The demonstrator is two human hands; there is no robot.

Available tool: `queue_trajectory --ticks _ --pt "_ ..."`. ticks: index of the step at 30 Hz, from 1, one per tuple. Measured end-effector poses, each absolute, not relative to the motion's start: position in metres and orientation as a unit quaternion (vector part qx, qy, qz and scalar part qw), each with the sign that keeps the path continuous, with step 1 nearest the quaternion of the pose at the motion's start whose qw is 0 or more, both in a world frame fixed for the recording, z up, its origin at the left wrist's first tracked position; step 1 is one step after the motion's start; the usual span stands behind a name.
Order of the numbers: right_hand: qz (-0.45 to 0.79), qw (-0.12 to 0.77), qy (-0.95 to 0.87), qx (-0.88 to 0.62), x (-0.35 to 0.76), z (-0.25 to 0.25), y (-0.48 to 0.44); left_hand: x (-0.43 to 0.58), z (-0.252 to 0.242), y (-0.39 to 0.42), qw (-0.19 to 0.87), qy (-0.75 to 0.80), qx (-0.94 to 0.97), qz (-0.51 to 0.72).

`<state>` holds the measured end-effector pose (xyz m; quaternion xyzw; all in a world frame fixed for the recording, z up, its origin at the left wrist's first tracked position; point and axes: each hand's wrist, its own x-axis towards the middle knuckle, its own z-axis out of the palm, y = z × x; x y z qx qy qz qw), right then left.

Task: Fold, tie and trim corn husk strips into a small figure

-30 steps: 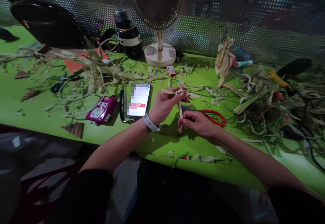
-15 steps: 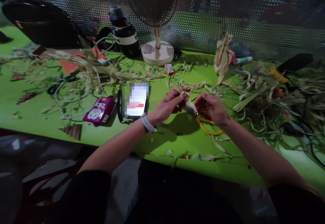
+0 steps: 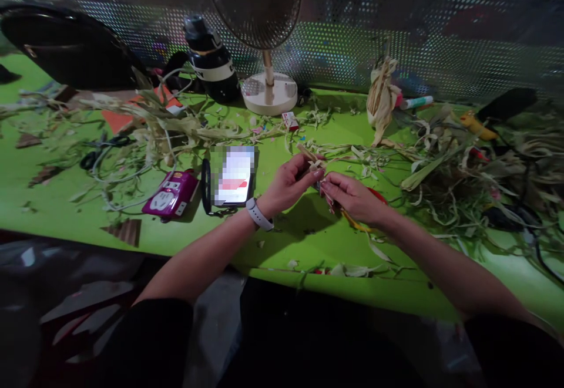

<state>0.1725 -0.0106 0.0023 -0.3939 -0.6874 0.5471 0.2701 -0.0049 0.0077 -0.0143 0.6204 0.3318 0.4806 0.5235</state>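
Between my hands is a small folded piece of pale corn husk [image 3: 315,165]. My left hand [image 3: 291,184], with a white watch band on its wrist, pinches the husk between thumb and fingers. Beside it, my right hand [image 3: 348,195] is closed, its thumb and fingertips at the lower end of the husk; my fingers hide part of it. Under my right hand lies a tool with yellow and red handles [image 3: 356,222], mostly covered. A lit smartphone [image 3: 233,179] rests on the green table left of my left hand.
A purple power strip [image 3: 171,194], a dark bottle [image 3: 214,65] and a fan [image 3: 269,91] stand on the green table [image 3: 282,247]. A heap of dried husks [image 3: 453,182] spreads at right, with a husk bundle [image 3: 381,97] upright behind. Scissors [image 3: 94,156] lie at left.
My right hand has moved left and closed in on the husk beside my left hand. The husk strips that stuck out are now mostly folded or covered by my fingers.
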Motion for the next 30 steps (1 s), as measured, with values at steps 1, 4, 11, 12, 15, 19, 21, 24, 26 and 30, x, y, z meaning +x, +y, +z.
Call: queue_trajectory --ticks 1,4,11,12,15,19,21,24,26,30 --pt "0.539 0.271 -0.695 -0.392 0.172 0.003 -0.012 -0.004 -0.015 0.007 0.515 0.331 0.619 0.492" --pt "0.517 0.28 -0.708 -0.391 0.169 0.007 -0.016 -0.004 -0.013 0.006 0.501 0.32 0.617 0.516" --pt "0.601 0.31 -0.606 -0.419 0.179 0.006 -0.006 -0.011 -0.007 0.007 0.629 0.309 0.538 0.468" --pt "0.606 0.331 -0.585 -0.425 0.181 0.006 -0.003 -0.011 -0.007 0.007 0.65 0.312 0.524 0.453" --pt "0.59 0.371 -0.564 -0.443 0.184 0.008 0.001 -0.011 -0.008 0.006 0.685 0.315 0.511 0.413" --pt "0.551 0.375 -0.58 -0.469 0.179 0.009 0.0 -0.007 -0.005 0.002 0.707 0.312 0.506 0.383" --pt "0.526 0.375 -0.603 -0.469 0.177 0.007 -0.002 -0.006 -0.004 0.0 0.708 0.321 0.504 0.376" --pt "0.451 0.377 -0.659 -0.469 0.176 0.001 -0.004 -0.005 -0.003 -0.003 0.687 0.35 0.517 0.372" --pt "0.406 0.381 -0.679 -0.477 0.177 -0.001 -0.005 -0.005 -0.003 -0.003 0.667 0.365 0.539 0.363" --pt "0.424 0.401 -0.638 -0.502 0.177 0.0 -0.006 -0.007 -0.003 -0.003 0.637 0.358 0.589 0.345"
